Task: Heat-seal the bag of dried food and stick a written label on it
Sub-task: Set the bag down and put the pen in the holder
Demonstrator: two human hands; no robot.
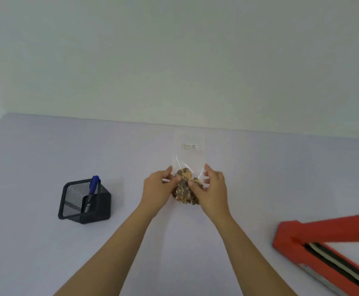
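Note:
A clear plastic bag (189, 161) lies flat on the pale table (259, 178), its far end toward the wall. Brown and tan pieces of dried food (186, 192) sit bunched at the near end. A small white label (189, 146) with handwriting is on the bag's far half. My left hand (158, 189) grips the bag's left side at the food, thumb pressing on the pieces. My right hand (211, 186) holds the right side, its thumb also on the food. The red heat sealer (324, 242) sits at the lower right with its arm raised.
A black mesh pen holder (84, 202) with a blue pen (93, 185) stands to the left of my hands. The wall rises just behind the bag.

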